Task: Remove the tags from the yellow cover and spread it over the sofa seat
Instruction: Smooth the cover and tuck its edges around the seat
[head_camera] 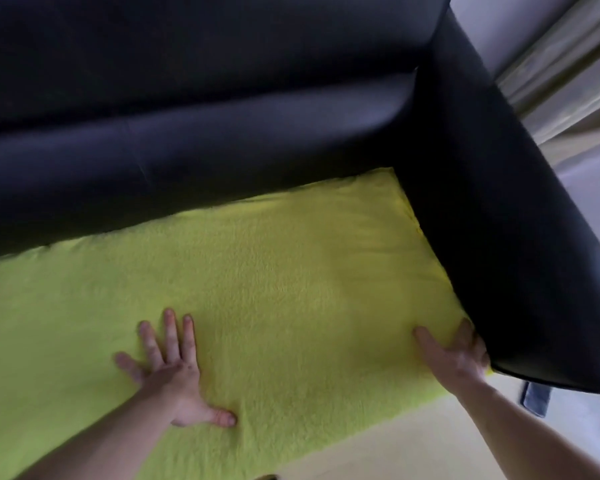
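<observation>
Head view only. Yellow cover (264, 292) lying spread across seat of black sofa (222, 140), far edge tucked against backrest, right edge run up against armrest (499, 237). Near edge draped over seat front, pale floor (413, 445) below it. One cover, one sofa, two hands; no container in sight. Left hand (174, 372) pressed flat on cover, fingers straight and fanned apart, thumb out to the side, nothing held. Right hand (454, 358) set at cover's near right corner, just where fabric meets armrest; thumb stretched out over cover, fingers pushed down toward gap between cover and armrest, partly hidden there, so cannot tell whether gripping fabric or only pressing. Cover between the two hands flat, no large folds; beyond left hand's fingertips, shallow ripple along backrest line. Fabric bright lime-yellow, fluffy pile, fleece-like, slightly blurred. No tags made out on visible surface. Small dark bluish object (536, 398) on floor below right wrist, under armrest's front corner, too blurred to identify. Pale wall and window frame (551, 64) beyond armrest.
</observation>
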Demonstrator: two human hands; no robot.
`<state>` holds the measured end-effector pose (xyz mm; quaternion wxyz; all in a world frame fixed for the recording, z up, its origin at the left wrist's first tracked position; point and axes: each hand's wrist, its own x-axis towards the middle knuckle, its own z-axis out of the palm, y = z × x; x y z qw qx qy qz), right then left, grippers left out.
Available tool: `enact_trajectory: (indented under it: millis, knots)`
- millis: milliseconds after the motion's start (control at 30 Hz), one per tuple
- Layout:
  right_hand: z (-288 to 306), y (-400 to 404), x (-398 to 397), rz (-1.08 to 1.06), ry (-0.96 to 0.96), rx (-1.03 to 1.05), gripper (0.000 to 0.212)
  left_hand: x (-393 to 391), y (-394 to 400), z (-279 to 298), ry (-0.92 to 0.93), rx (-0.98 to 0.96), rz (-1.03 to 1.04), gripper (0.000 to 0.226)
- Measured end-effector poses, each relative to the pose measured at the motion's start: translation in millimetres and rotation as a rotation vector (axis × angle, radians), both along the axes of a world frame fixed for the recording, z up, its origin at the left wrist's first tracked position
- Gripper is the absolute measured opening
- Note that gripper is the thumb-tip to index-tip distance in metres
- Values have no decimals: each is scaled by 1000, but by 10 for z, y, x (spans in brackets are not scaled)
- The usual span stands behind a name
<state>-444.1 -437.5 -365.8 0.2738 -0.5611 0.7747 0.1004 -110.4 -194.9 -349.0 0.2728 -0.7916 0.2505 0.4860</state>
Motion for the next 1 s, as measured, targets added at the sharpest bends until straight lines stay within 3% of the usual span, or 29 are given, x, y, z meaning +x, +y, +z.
enact_trajectory:
  millis: [133,233,333,400,700,1000]
  knots:
    - [27,-63,60,5,58,63,127,9,25,-7,17,-2,8,182]
    - [72,-77,230,176,95,-5,111,48,16,-66,29,-11,20,182]
    - [128,-260,530,372,-10,-47,104,72,14,-68,42,-17,13,182]
    - [54,-430,734,327,-69,1,102,53,25,-62,39,-20,21,182]
    - [-196,-958,946,201,57,88,130,104,-11,-77,125,-8,28,183]
    - [-195,-1027,907,256,104,133,132,150,26,-170,122,-24,27,186]
